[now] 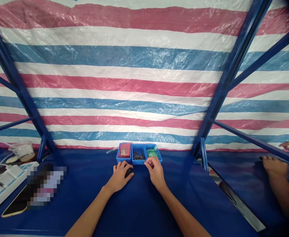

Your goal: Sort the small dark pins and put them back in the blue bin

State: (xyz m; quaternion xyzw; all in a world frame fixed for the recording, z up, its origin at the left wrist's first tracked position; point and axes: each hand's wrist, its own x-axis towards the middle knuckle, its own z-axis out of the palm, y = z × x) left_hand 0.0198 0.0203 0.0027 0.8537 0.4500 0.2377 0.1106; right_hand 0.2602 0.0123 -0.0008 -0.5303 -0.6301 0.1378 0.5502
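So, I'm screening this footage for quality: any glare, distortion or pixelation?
All in the head view: glare streaks the striped tarp; blue posts splay outward, perhaps lens stretch; blocky pixelation overlaps the phone; the thin piece in the right hand is too small to identify.

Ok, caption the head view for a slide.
Left hand curled by small dark pieces, right hand pinching a tiny item near three blue bins.

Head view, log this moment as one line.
left hand: at dark screws; right hand: pinching thin piece; blue bins: red packet, more screws, green bag
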